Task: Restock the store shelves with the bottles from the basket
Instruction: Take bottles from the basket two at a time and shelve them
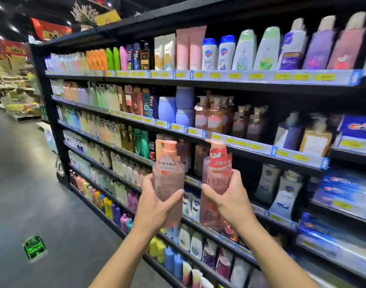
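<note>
**A:** What could go wrong from here?

**B:** Both hands are full. The left hand [157,206] has its fingers and thumb curled round the lower body of the left bottle [167,173], and the right hand [230,200] clasps the right bottle [216,177] the same way. Both bottles are up in the air in front of the shelves, close together and touching no shelf. With no hand free to steady the stock, pushing one in could topple a neighbour. A tall pump could also catch on the rail [240,143] above.

**A:** Could one slip?

**B:** Possibly. The grips sit low and the bottles look smooth and top-heavy.

**A:** How are they oriented?

**B:** Upright, with the long axis near vertical and the pump on top. The tops lean slightly apart. The labels face the person, and both spouts seem to point left. The basket isn't in view.
</note>
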The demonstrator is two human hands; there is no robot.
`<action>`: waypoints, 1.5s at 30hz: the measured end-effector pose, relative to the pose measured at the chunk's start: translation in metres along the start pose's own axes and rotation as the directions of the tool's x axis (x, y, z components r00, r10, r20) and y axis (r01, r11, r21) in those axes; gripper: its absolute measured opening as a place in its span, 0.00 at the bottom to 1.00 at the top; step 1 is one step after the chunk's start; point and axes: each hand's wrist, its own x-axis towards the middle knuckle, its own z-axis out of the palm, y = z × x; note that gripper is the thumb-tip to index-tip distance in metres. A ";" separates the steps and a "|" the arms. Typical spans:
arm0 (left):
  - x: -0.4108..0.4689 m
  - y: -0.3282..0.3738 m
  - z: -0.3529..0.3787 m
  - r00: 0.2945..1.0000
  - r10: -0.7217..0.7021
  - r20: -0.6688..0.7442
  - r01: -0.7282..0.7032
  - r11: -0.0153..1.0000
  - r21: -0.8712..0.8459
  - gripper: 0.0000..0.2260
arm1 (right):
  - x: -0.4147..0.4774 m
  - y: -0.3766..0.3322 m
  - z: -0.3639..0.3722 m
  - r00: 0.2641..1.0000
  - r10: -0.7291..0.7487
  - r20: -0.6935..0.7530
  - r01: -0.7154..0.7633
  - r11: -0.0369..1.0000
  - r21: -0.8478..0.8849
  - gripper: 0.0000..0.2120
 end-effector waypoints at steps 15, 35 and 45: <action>0.115 -0.059 -0.021 0.996 -0.001 0.091 0.002 1.000 -0.010 0.31 | 0.080 0.011 0.077 0.998 0.025 -0.055 -0.029 0.997 -0.068 0.26; 0.284 -0.145 0.040 0.972 0.048 0.229 -0.039 0.998 -0.047 0.26 | 0.221 0.116 0.139 0.999 0.038 -0.028 -0.042 0.990 -0.132 0.28; 0.332 -0.189 0.078 0.878 0.120 0.463 -0.045 0.985 -0.169 0.33 | 0.231 0.144 0.137 0.958 0.147 -0.247 -0.199 0.959 -0.203 0.31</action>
